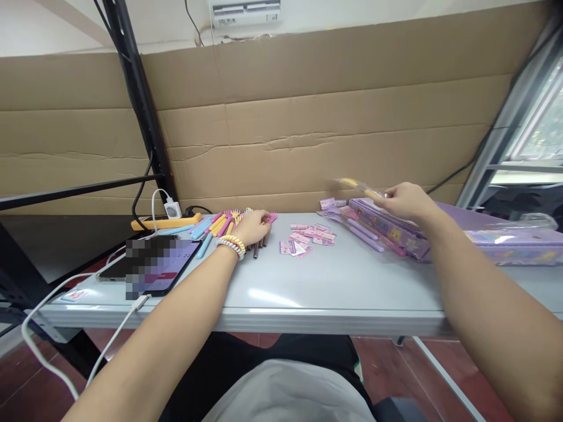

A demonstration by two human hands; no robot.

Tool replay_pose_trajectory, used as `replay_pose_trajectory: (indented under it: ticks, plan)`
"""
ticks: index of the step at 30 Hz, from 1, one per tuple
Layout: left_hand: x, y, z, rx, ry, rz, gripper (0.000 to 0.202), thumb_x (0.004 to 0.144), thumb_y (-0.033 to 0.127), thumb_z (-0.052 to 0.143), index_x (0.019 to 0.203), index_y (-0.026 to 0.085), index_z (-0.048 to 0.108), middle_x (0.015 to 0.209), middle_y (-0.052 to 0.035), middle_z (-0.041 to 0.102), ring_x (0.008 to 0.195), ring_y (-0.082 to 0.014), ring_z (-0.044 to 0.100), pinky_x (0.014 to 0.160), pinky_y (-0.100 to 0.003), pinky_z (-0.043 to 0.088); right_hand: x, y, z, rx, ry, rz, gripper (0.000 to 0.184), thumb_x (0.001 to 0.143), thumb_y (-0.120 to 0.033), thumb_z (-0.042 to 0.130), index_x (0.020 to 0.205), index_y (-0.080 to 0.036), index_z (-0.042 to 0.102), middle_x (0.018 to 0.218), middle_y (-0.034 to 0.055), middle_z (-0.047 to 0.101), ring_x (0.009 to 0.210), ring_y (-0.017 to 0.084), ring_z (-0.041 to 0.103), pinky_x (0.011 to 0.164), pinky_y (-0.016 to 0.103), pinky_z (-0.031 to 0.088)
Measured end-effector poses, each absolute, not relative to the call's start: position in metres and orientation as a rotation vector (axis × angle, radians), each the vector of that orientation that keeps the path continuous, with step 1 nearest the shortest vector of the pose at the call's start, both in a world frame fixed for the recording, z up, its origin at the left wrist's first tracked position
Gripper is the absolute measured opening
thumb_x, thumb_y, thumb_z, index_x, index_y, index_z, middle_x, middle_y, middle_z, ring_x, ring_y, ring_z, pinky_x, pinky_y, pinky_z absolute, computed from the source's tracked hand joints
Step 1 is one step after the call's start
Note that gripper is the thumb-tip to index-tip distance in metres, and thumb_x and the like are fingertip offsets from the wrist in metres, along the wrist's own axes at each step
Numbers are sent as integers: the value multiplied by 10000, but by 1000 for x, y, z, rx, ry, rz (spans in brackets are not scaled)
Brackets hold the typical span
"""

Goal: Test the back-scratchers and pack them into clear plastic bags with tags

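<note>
Head view, the only one. Your right hand (409,202) is raised over the right part of the tabletop (264,287), fingers closed on a wrapped yellow piece (352,183). You pinch it by its near right end, so the other end points left, clear of your palm; blur hides its exact shape.

Your left hand (251,227) is low over the far left-centre, fingers bent down among brown sticks (256,251) and a pink toothed piece (272,217). Cannot tell whether those fingers grip anything or merely rest there.

Just left of that hand lie coloured handles (217,225), mostly fanned with toothed heads to the far side; presumably this leaves the shafts toward you, easy to pick up. Pink cards (310,233) sit loosely spread between your hands, likely within reach of either.

To the right, a purple case (378,220) lies beside purple pens (363,231) in clear wrap, below your right hand. A second purple case (514,246) lies farther right, probably set aside to leave the near middle usable.

Near left, a phone (182,272) lies flat beside a white cable (116,331), apart from the small pieces.
</note>
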State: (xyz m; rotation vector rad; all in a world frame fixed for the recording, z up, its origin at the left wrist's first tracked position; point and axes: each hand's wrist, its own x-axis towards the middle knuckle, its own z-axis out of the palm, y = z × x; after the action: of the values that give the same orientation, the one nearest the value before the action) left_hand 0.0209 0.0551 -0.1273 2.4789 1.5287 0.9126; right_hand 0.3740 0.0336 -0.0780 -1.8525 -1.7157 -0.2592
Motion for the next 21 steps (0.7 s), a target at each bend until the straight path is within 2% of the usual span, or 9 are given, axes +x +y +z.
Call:
replay_pose_trajectory:
  ticks: [3,7,11,16,21]
  plan:
    - [22,55,-128,2467,1521,878,304,776,250,500,1022,141,641,1025,-101,680,940,-222,599,860,-306,435,375,40,-82,-2063,-1772,-139,363,811,-447,528,592,-159,551,634,92,525,568,157,465,550,292,315]
    - [22,55,-128,2481,1448,846,260,740,219,504,938,149,658,920,-85,690,851,-215,601,792,-303,449,370,49,-86,-2209,-1844,-93,346,791,-455,556,659,-138,594,721,136,557,632,199,518,577,321,339]
    - [22,54,-129,2485,1410,835,241,732,201,502,903,138,660,868,-87,685,784,-205,595,777,-306,446,358,48,-87,-2343,-1827,-127,366,760,-500,575,689,-141,587,725,139,553,695,249,552,601,350,380]
    - [23,53,-129,2463,1407,821,206,726,207,519,868,154,659,794,-73,683,785,-205,600,794,-294,442,337,35,-84,-2467,-1786,-133,219,705,-363,627,681,-151,576,657,108,538,711,263,573,624,363,403]
    - [23,52,-128,2458,1394,803,203,720,206,513,854,157,657,781,-70,675,748,-204,599,785,-304,440,333,35,-85,-2418,-1829,-238,237,650,-403,653,659,-177,584,690,109,569,700,258,572,587,338,412]
